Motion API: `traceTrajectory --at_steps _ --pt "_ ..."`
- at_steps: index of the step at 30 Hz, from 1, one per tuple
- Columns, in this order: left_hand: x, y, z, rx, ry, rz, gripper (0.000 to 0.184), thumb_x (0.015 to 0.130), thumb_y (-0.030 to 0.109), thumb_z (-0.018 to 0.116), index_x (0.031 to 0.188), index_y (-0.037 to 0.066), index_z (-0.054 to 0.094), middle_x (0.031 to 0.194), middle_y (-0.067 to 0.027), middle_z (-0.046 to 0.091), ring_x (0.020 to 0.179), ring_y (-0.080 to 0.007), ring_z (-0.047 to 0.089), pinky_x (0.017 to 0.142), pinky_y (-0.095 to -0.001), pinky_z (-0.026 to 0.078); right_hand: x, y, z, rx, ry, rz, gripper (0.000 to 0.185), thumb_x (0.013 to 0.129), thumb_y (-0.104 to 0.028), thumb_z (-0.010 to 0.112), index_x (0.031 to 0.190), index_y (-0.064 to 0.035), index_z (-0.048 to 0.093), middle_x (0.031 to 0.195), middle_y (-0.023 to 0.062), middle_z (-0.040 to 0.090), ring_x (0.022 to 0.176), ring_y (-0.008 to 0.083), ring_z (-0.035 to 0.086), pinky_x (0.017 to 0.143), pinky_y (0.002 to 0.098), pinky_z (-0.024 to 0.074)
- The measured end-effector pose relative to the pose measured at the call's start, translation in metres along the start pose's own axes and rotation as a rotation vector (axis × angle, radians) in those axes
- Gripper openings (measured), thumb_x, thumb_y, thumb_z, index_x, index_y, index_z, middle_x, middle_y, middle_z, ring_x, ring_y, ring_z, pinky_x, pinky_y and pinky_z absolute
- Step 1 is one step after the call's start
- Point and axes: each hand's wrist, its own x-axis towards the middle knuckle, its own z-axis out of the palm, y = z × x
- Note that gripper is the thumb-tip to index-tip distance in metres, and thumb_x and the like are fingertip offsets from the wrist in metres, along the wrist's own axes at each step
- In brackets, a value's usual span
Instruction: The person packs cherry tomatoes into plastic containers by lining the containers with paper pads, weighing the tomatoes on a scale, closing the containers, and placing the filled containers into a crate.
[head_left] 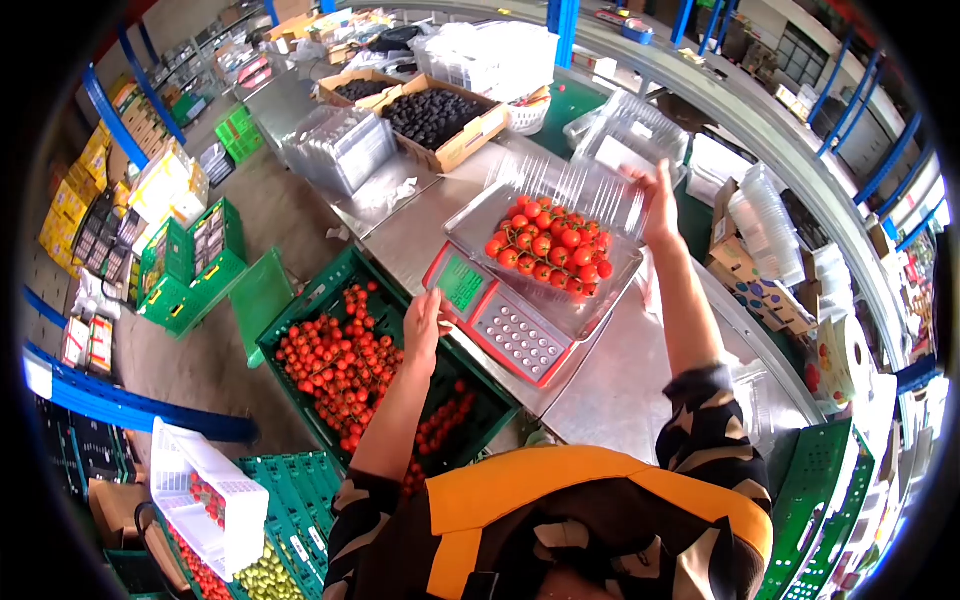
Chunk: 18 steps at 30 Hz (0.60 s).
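A clear plastic punnet sits on a red digital scale, its hinged lid raised. Inside lie red cherry tomatoes on the vine. My right hand is at the lid's right edge, fingers stretched and apart. My left hand is beside the scale's green display, above the edge of a green crate. Its fingers are curled together; whatever they hold, if anything, I cannot make out. In that crate lie many loose vine tomatoes, partly hidden by my left forearm.
Stacked clear punnets and a cardboard box of dark produce stand beyond the scale on the metal table. More empty punnets are at right. A white basket and green crates are at lower left.
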Motion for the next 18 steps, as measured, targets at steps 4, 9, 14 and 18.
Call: traceTrajectory --at_steps 4,9,14,18 --pt "0.043 0.047 0.045 -0.095 -0.060 -0.102 0.076 0.087 0.070 0.060 0.129 0.007 0.053 0.104 -0.0061 0.059 0.085 -0.0147 0.063 0.070 -0.0325 0.052 -0.097 0.033 0.034 -1.302 0.293 -0.579 0.076 0.074 -0.051 0.083 0.121 0.0028 0.058 0.110 0.0180 0.066 0.110 0.0319 0.061 0.093 0.0448 0.0473" --pt "0.079 0.037 0.074 0.024 -0.134 -0.139 0.058 0.086 0.056 0.072 0.116 0.009 0.054 0.090 -0.0031 0.059 0.066 -0.0139 0.062 0.059 -0.0324 0.055 -0.166 0.047 0.039 -0.434 0.191 0.372 0.071 0.089 -0.064 0.061 0.112 0.0039 0.065 0.099 0.0153 0.068 0.075 0.0224 0.068 0.066 0.0388 0.0582" --pt "0.110 -0.015 0.060 -0.275 -0.247 -0.142 0.026 0.093 0.025 0.068 0.112 0.010 0.060 0.098 -0.0042 0.061 0.086 -0.0203 0.062 0.073 -0.0436 0.055 -0.181 0.063 0.063 -0.053 0.183 0.432 0.038 0.100 -0.034 0.051 0.110 -0.0003 0.066 0.099 0.0160 0.071 0.082 0.0300 0.072 0.068 0.0427 0.0612" --pt "0.167 -0.016 0.041 -0.361 -0.472 -0.382 0.012 0.095 0.021 0.059 0.099 0.010 0.059 0.081 -0.0015 0.059 0.065 -0.0130 0.050 0.057 -0.0279 0.049 -0.107 0.196 0.029 -0.144 0.354 0.421 0.026 0.092 -0.025 0.061 0.080 -0.0035 0.067 0.068 0.0084 0.069 0.049 0.0237 0.064 0.043 0.0406 0.0533"
